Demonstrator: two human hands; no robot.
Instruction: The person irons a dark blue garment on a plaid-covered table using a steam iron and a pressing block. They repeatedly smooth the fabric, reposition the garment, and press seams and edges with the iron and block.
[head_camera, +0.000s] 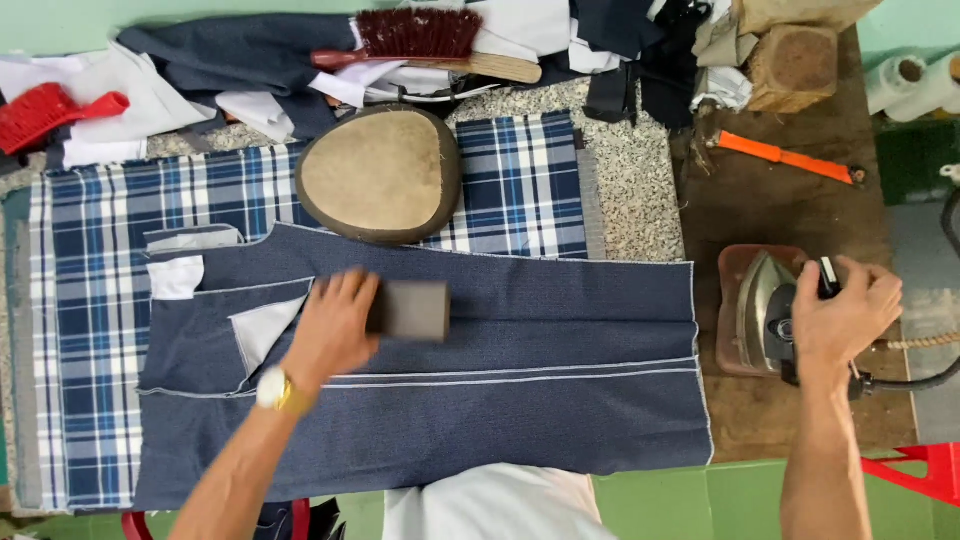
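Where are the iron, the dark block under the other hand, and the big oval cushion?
iron (765, 310): head view, on its shiny metal body, beside the right hand (845, 310).
dark block (415, 310): head view, on its top face, by the left hand (330, 325).
oval cushion (378, 172): head view, middle of its tan top.

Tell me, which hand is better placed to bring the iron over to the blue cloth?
Probably the right hand: its fingers already wrap the handle of the iron, which sits on its rest beside the blue cloth. The left hand is busy on a dark block on the cloth.
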